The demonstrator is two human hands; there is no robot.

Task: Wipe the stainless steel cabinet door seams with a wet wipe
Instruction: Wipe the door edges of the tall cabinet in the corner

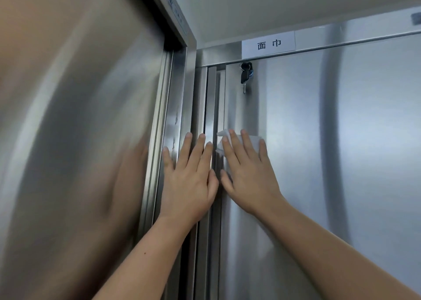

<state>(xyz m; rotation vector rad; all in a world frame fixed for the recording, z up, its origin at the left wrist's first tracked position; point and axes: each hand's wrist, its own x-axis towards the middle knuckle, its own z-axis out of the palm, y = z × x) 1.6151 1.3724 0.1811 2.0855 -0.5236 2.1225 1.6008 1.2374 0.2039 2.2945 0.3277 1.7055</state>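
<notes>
A stainless steel cabinet door (330,140) fills the right half of the view. Its vertical seam (215,99) runs down the left edge beside the frame post. My right hand (248,174) lies flat on the door next to the seam, pressing a white wet wipe (227,138) under its fingers. The wipe sticks out above and left of the fingertips, touching the seam's edge. My left hand (189,181) rests flat with fingers spread on the frame post just left of the seam, holding nothing.
A bunch of keys (245,74) hangs from the lock near the door's top left corner. A white label (268,43) sits on the rail above. Another steel door (79,129) stands at the left, close to my left arm.
</notes>
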